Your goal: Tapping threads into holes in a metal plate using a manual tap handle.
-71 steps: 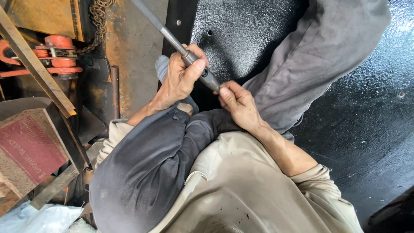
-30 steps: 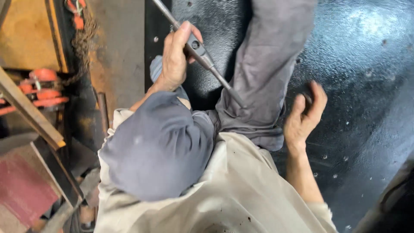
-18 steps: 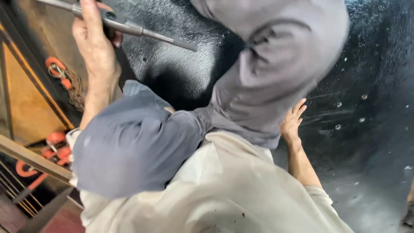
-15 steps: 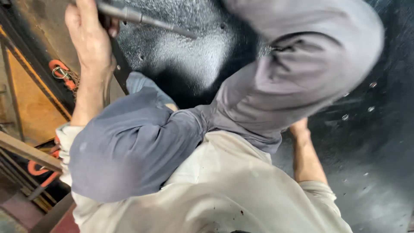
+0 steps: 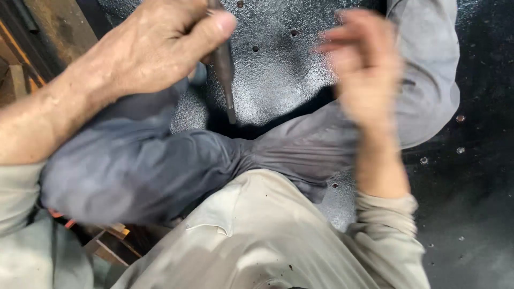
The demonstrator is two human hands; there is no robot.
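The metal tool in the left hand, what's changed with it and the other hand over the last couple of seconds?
The right hand let go of the metal tool, dropped to the black metal sheet, and is now raised again, blurred and empty. The left hand kept its grip on the tool throughout; the person stays seated, knees bent.

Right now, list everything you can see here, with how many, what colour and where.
Rod: one, dark metal, top centre, gripped in the left hand, tip pointing down.
Plate: one, black textured metal with small holes, top and right side.
Frame: rusty brown, orange edge, top left.
Trousers: grey, across the middle.
Shirt: beige, bottom.
Left hand: closed round the rod, top left.
Right hand: open, blurred, holding nothing, top right.
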